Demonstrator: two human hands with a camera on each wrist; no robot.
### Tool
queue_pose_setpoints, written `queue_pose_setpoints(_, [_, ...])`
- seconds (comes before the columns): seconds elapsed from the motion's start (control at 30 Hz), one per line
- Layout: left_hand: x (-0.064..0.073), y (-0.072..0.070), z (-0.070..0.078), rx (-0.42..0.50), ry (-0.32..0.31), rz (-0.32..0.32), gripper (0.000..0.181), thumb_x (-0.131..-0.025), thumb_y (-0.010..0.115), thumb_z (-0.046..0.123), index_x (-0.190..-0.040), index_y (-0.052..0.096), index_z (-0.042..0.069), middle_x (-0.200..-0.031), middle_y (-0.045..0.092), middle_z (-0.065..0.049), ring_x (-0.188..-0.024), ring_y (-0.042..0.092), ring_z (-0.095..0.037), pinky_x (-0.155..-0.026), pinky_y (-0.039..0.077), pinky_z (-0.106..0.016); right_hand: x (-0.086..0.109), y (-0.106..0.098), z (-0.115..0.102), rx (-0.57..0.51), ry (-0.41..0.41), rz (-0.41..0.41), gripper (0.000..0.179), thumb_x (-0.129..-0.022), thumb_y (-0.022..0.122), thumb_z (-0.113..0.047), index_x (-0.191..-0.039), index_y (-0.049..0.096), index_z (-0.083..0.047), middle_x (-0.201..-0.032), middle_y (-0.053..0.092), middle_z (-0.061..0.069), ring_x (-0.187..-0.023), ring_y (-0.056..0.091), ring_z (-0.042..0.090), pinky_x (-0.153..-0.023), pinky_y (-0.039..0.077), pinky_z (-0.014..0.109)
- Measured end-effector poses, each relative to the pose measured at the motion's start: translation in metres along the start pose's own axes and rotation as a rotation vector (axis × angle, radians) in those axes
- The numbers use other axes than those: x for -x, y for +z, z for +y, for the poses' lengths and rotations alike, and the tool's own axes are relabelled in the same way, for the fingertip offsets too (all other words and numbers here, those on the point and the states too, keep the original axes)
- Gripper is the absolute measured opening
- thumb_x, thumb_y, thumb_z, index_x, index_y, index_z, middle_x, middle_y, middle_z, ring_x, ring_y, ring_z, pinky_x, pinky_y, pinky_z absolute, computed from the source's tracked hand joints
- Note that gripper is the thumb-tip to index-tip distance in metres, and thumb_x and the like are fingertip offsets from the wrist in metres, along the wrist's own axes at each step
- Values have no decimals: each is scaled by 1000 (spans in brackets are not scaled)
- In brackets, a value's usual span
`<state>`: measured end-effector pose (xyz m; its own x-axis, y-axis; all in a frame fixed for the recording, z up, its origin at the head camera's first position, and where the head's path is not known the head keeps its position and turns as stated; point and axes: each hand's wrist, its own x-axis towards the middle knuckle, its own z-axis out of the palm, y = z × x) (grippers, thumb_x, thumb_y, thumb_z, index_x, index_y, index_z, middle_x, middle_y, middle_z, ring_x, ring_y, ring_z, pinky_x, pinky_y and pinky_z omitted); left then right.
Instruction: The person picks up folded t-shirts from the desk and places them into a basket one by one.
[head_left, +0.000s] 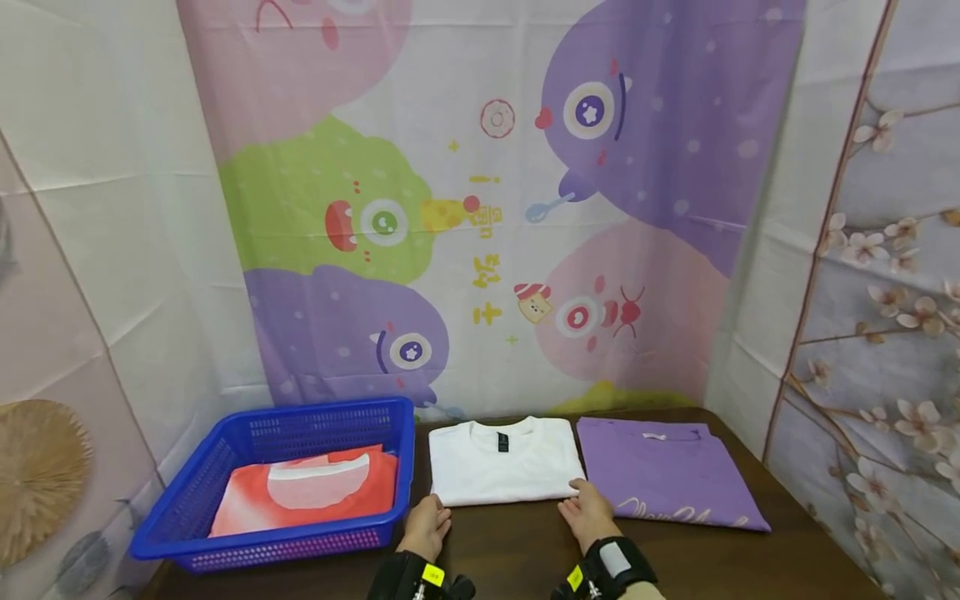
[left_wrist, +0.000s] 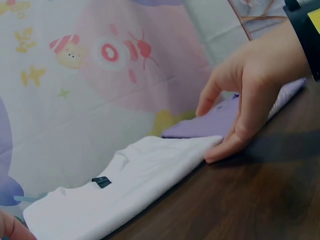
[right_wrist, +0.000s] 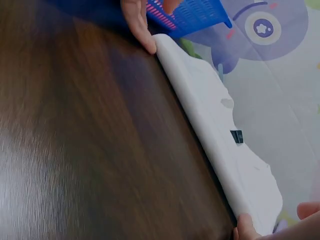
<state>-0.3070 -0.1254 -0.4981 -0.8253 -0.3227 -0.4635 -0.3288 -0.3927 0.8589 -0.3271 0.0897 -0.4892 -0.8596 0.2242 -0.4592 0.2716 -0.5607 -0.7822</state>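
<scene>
Touching white shirt (head_left: 491,479), tag (head_left: 503,442) illegible: 2 hands' fingers (left_wrist: 231,144)

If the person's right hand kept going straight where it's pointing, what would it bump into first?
Probably the folded white shirt. The right hand points at its near right corner, and a fingertip seems to touch it there.
</scene>
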Motion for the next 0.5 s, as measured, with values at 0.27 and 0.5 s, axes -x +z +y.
queue_pose_setpoints(0.27, [-22, 5, -11, -5, -22, 65, 53, -85, 43, 1, -134, 38, -19, -128, 49, -35, -113, 56, -38, -105, 45, -43, -8, 0, 8, -10, 11, -13, 73, -93, 41, -10, -147, 0, 16, -155, 4, 38, -147, 18, 45, -121, 25, 45])
queue_pose_setpoints(0.5, [-179, -15, -92, 2, 29, 13, 44, -83, 64, 17, -120, 55, -6, -107, 64, -20, -87, 65, -25, -81, 56, -32, -17, 2, 12, 63, -81, 126, 66, -89, 47, -5, -142, 18, 21, -147, 28, 41, -123, 43, 47, -114, 36, 49])
